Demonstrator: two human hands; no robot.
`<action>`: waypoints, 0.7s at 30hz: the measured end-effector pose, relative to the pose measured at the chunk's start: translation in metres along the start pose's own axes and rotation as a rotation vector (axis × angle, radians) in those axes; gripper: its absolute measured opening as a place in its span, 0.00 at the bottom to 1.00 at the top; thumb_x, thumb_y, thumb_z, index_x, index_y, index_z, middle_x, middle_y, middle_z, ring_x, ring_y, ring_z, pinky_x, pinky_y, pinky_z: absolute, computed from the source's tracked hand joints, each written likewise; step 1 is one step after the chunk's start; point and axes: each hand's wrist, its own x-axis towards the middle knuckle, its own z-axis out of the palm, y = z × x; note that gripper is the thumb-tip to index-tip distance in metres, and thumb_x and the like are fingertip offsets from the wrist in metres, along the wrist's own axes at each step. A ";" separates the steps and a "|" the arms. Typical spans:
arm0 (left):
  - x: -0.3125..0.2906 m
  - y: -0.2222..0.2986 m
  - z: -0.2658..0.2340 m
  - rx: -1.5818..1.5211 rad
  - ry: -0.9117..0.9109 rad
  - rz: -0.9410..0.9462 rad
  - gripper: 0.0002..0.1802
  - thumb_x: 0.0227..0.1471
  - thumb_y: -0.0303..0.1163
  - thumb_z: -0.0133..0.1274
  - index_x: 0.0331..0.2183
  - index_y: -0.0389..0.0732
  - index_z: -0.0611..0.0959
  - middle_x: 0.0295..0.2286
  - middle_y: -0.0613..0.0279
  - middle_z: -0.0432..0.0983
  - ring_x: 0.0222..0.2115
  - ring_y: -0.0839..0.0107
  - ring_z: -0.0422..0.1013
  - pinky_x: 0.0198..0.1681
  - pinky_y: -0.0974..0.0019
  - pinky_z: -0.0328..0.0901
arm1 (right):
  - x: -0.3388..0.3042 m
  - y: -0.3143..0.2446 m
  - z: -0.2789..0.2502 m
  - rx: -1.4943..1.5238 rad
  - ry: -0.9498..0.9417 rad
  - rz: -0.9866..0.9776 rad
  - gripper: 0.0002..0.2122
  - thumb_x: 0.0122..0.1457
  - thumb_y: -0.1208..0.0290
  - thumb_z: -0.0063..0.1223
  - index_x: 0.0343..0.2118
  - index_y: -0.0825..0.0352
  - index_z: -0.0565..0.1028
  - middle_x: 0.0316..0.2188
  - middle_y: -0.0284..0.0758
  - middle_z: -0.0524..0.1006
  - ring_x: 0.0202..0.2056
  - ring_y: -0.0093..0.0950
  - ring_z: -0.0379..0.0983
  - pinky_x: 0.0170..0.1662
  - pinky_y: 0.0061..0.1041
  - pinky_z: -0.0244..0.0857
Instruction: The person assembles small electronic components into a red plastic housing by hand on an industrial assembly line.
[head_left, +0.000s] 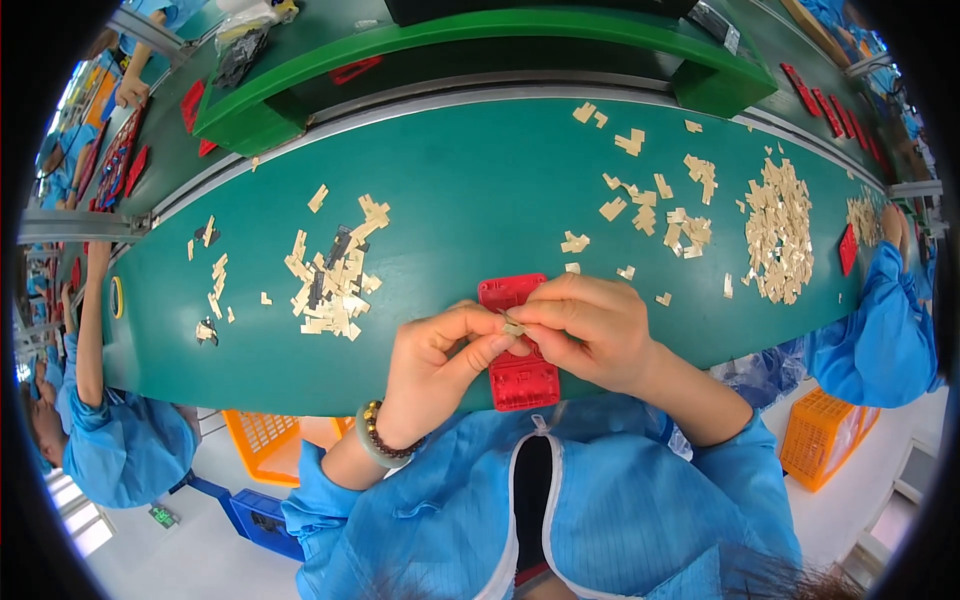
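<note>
Both my hands meet above a red plastic casing (pixel 525 388) lying on the green table near its front edge. The thumb and fingertips of my left hand (pixel 435 355) pinch a small pale-gold flat piece (pixel 513 328). From the other side, my right hand (pixel 597 330) pinches the same piece, its fingertips touching the left ones. Part of the casing is hidden under my hands; its upper end and its ribbed lower end show. To the left lies a loose heap of similar pale pieces (pixel 345 305) mixed with dark strips.
A big pile of pale pieces (pixel 778 235) spreads at the right, with smaller clusters (pixel 688 232) between. A green shelf (pixel 480 32) spans the back. Co-workers in blue sit at left (pixel 125 440) and right (pixel 868 325). Orange crates (pixel 825 440) stand below the table.
</note>
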 end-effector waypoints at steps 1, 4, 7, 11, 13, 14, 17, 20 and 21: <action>0.001 -0.001 0.000 0.188 0.020 0.143 0.05 0.54 0.24 0.56 0.35 0.35 0.83 0.37 0.59 0.79 0.36 0.72 0.73 0.38 0.70 0.68 | 0.000 -0.001 -0.001 0.082 0.001 0.057 0.08 0.48 0.79 0.62 0.33 0.67 0.79 0.30 0.33 0.78 0.27 0.27 0.76 0.26 0.22 0.70; 0.004 0.003 0.003 0.461 0.085 0.375 0.05 0.49 0.24 0.60 0.32 0.37 0.84 0.43 0.57 0.77 0.43 0.63 0.71 0.45 0.63 0.66 | 0.002 -0.001 -0.001 0.174 -0.002 0.106 0.07 0.49 0.80 0.61 0.33 0.67 0.79 0.29 0.34 0.78 0.25 0.27 0.76 0.25 0.22 0.69; 0.005 0.004 0.004 0.521 0.140 0.477 0.05 0.47 0.26 0.61 0.30 0.39 0.84 0.45 0.58 0.77 0.47 0.56 0.68 0.49 0.57 0.62 | 0.005 -0.003 -0.001 0.193 -0.013 0.088 0.06 0.50 0.80 0.60 0.32 0.67 0.79 0.29 0.34 0.78 0.25 0.27 0.76 0.25 0.21 0.69; 0.003 0.004 -0.004 0.722 0.005 0.745 0.04 0.45 0.29 0.62 0.28 0.43 0.85 0.41 0.61 0.80 0.46 0.56 0.69 0.49 0.53 0.60 | 0.003 -0.006 -0.004 0.277 -0.061 0.229 0.05 0.52 0.80 0.58 0.32 0.68 0.79 0.29 0.34 0.79 0.26 0.25 0.76 0.26 0.21 0.69; -0.002 0.009 -0.002 0.710 -0.043 0.821 0.04 0.45 0.29 0.62 0.27 0.43 0.84 0.40 0.62 0.80 0.45 0.57 0.70 0.48 0.51 0.60 | 0.005 0.001 -0.012 0.241 -0.062 0.341 0.04 0.52 0.80 0.58 0.32 0.68 0.79 0.29 0.35 0.79 0.26 0.25 0.76 0.27 0.20 0.69; -0.004 0.014 0.000 0.695 -0.093 0.897 0.04 0.44 0.30 0.62 0.27 0.43 0.84 0.39 0.63 0.81 0.44 0.57 0.71 0.47 0.50 0.61 | 0.007 0.007 -0.018 0.202 -0.062 0.455 0.04 0.52 0.80 0.58 0.32 0.68 0.78 0.29 0.35 0.79 0.26 0.24 0.76 0.27 0.20 0.69; 0.003 0.016 0.004 0.684 0.028 0.787 0.08 0.40 0.23 0.64 0.27 0.41 0.82 0.35 0.63 0.81 0.40 0.61 0.73 0.44 0.56 0.62 | 0.001 0.036 -0.033 0.015 0.080 0.598 0.04 0.51 0.80 0.59 0.29 0.66 0.78 0.26 0.32 0.78 0.27 0.24 0.75 0.30 0.22 0.69; 0.008 0.004 0.001 0.667 0.141 0.716 0.13 0.36 0.18 0.65 0.29 0.40 0.82 0.31 0.64 0.81 0.37 0.63 0.72 0.42 0.62 0.63 | -0.002 0.038 -0.039 -0.165 0.279 0.455 0.05 0.48 0.79 0.63 0.26 0.65 0.76 0.22 0.31 0.76 0.27 0.25 0.74 0.34 0.24 0.68; 0.006 0.002 0.000 0.704 0.167 0.718 0.13 0.36 0.20 0.66 0.29 0.41 0.82 0.31 0.64 0.81 0.37 0.63 0.72 0.42 0.61 0.62 | -0.006 0.031 -0.036 -0.136 0.203 0.433 0.06 0.47 0.78 0.65 0.25 0.64 0.76 0.21 0.31 0.75 0.26 0.26 0.73 0.34 0.25 0.66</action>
